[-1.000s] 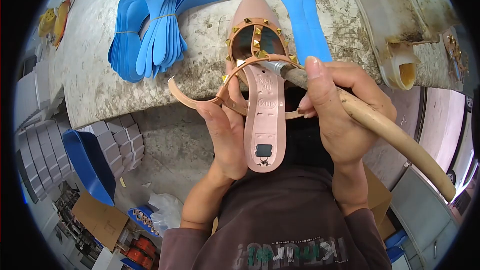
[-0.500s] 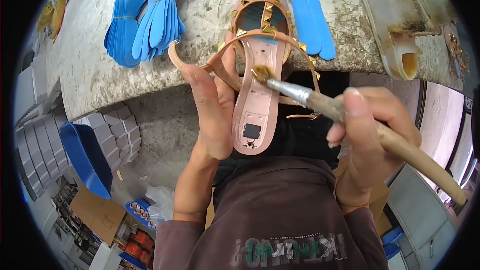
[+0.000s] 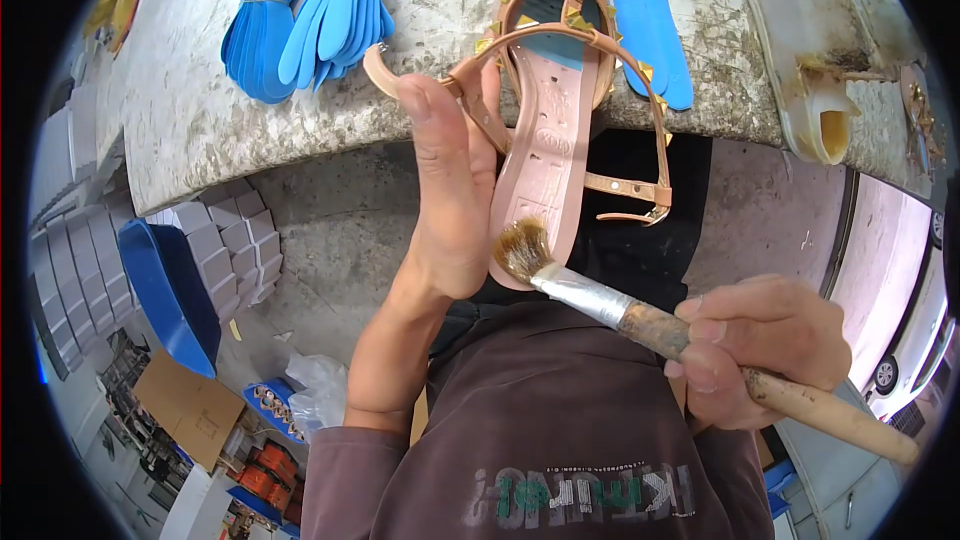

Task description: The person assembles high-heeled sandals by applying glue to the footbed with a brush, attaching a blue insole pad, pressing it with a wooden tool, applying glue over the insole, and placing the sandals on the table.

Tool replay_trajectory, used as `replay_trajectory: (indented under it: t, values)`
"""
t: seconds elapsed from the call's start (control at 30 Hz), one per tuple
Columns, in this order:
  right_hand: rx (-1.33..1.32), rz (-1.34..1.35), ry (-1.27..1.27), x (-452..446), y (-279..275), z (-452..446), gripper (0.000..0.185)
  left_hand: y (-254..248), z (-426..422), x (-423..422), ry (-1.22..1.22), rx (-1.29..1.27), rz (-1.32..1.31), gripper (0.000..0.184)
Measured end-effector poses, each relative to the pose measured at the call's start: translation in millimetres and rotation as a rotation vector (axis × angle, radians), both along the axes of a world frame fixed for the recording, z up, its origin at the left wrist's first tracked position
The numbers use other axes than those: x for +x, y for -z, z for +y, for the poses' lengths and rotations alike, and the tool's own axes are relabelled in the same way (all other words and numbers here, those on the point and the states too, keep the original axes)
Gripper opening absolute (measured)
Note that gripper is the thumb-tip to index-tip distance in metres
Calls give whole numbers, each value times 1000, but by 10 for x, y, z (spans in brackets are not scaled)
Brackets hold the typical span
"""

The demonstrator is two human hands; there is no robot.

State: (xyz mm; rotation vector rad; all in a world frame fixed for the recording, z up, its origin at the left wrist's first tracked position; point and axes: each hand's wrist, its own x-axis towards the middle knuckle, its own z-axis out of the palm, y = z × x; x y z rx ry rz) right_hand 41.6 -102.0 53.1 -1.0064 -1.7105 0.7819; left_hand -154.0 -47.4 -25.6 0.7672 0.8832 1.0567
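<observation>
A pink pointed shoe (image 3: pixel 553 145) with gold pyramid studs and thin straps is held sole-down, its toe on the table's edge and its heel toward my body. My left hand (image 3: pixel 452 208) grips it from the left side, thumb raised beside a loose strap, fingers partly hidden behind the shoe. Closed round the wooden handle of a paintbrush (image 3: pixel 585 297), my right hand (image 3: pixel 765 345) is to the right of the heel. The brown, wet-looking bristles touch the inside of the heel and cover part of it. The inner sole looks glossy.
On the stained worktable (image 3: pixel 420 10) lie bundled blue insoles (image 3: pixel 335 25) at left and loose blue insoles (image 3: pixel 650 40) beside the shoe. A glue-crusted plastic container (image 3: pixel 815 60) stands at right. Below left are a blue bin (image 3: pixel 170 290), stacked white boxes (image 3: pixel 235 240) and cardboard (image 3: pixel 190 405).
The brush has moved from mid-sole down to the heel, its bristles now spread there. My left hand and the shoe have shifted slightly up and right in view.
</observation>
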Motion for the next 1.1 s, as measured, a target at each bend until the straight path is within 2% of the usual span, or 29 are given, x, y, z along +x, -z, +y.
replay_trajectory:
  t: [0.03, 0.07, 0.13, 0.17, 0.27, 0.37, 0.4, 0.6, 0.63, 0.7, 0.73, 0.8, 0.83, 0.9, 0.93, 1.03, 1.1]
  values:
    - [3, 0, -5, 28, 7, 55, 22, -5, 7, -13, 51, 20, 93, 113]
    - [38, 6, -62, 54, 13, 115, 23, -25, 7, 3, 45, 25, 93, 113]
    - [83, 9, -126, 78, 13, 256, 25, -98, 16, 60, 53, 1, -41, 112]
    - [99, -5, -166, 82, 6, 330, 25, -150, 10, 50, 66, 9, 50, 111]
    - [98, -63, -242, 103, -103, 545, 26, -158, 23, 54, 96, 6, -2, 109]
    - [22, -163, -496, 110, -275, 823, 21, -240, 26, 48, 113, 40, 12, 103]
    - [35, -167, -498, 91, -299, 878, 21, -272, 31, 47, 120, 52, -9, 98]
    - [-6, -236, -688, 124, -423, 1135, 19, -253, -13, 55, 105, 45, -1, 97]
    - [36, -245, -646, 239, -393, 1152, 25, -195, -23, 47, 114, 60, -39, 96]
    - [121, 54, -328, 304, -348, 792, 36, -121, -60, 32, 99, 54, -108, 95]
    - [190, 104, -676, 555, -426, 922, 52, -102, -89, 58, 50, 62, -115, 95]
    - [156, 304, -596, 624, -181, 377, 50, -84, -121, 132, -37, 42, -180, 95]
    - [163, 153, -328, 530, -167, 76, 45, -39, -122, 156, -42, 49, -189, 95]
    - [166, -262, -115, 367, -210, -159, 46, 34, -121, 206, -80, 45, -246, 97]
    - [209, -317, -96, 294, -162, -158, 45, -13, -170, 261, -148, -34, -222, 100]
    - [261, -427, 73, -46, 0, -34, 32, -48, -166, 268, -76, 37, -98, 103]
    - [362, -427, 112, -185, 211, 272, 27, -20, -185, 289, -124, -31, -78, 108]
